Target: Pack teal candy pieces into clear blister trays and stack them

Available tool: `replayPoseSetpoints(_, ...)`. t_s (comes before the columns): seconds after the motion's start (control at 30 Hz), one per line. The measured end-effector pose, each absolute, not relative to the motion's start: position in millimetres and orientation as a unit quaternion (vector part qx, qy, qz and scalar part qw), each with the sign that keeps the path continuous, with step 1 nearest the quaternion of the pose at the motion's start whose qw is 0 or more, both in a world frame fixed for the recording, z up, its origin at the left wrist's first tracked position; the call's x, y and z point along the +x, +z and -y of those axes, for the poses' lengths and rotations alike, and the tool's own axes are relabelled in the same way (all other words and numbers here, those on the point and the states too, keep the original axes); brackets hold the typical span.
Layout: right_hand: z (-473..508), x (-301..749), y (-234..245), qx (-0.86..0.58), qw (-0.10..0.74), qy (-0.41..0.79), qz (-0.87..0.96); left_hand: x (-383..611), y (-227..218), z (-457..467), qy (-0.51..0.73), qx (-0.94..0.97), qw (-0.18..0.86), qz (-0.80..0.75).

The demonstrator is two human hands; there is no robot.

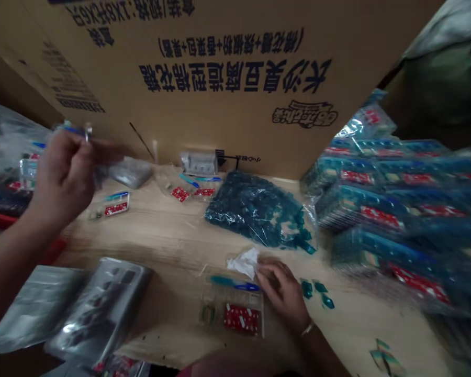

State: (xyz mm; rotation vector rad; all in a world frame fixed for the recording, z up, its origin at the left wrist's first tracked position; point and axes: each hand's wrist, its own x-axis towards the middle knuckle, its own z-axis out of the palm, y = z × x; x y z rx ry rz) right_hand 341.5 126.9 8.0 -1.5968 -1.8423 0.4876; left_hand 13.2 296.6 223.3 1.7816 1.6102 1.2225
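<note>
My left hand (pixel 66 173) is raised at the left and blurred by motion, pinching a small blue-and-metal item (pixel 78 131) with clear film trailing from it. My right hand (pixel 280 293) grips the top corner of a clear plastic packet (pixel 231 309) on the wooden table (pixel 172 246). That packet holds a blue stick, a red printed card and a small green-gold piece. A crumpled white tissue (pixel 243 263) sticks out beside my right fingers. Several loose teal pieces (pixel 316 293) lie just right of that hand.
A large bag of teal pieces (pixel 259 209) lies mid-table, with stacked finished packets (pixel 380 209) on the right. Silver foil bags (pixel 98 309) lie at lower left. Small packets (pixel 110 205) lie ahead, before a printed cardboard box (pixel 220 78).
</note>
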Motion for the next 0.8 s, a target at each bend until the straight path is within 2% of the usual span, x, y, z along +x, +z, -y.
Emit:
replayPoseSetpoints(0.03,-129,340,11,-0.617,0.316,0.192,0.694,21,224,-268,0.480,0.634,0.223,-0.564)
replayPoseSetpoints(0.1,-138,335,15,-0.613,0.269,0.199,0.716,31,214,-217,0.523,0.579,0.295,-0.552)
replayPoseSetpoints(0.2,-162,320,23,-0.577,0.159,0.201,0.776,33,186,-162,0.516,0.462,0.439,-0.572)
replayPoseSetpoints(0.27,-185,305,39,-0.568,0.141,0.190,0.788,30,170,-139,0.516,0.400,0.485,-0.581)
replayPoseSetpoints(0.3,-196,296,51,-0.564,0.166,0.181,0.789,30,164,-130,0.518,0.380,0.499,-0.582)
replayPoseSetpoints(0.4,-220,274,92,-0.491,0.312,0.181,0.793,36,154,-111,0.534,0.350,0.527,-0.561)
replayPoseSetpoints(0.47,-219,265,115,-0.418,0.367,0.232,0.798,43,150,-105,0.544,0.342,0.543,-0.541)
replayPoseSetpoints(0.53,-202,265,124,-0.354,0.364,0.355,0.785,50,143,-103,0.544,0.343,0.562,-0.520)
replayPoseSetpoints(0.63,-163,277,114,-0.313,0.313,0.570,0.693,61,130,-102,0.536,0.347,0.607,-0.475)
replayPoseSetpoints(0.7,-139,288,100,-0.338,0.322,0.629,0.621,70,120,-103,0.526,0.350,0.637,-0.442)
replayPoseSetpoints(0.8,-115,305,87,-0.388,0.373,0.623,0.568,83,109,-103,0.497,0.382,0.658,-0.417)
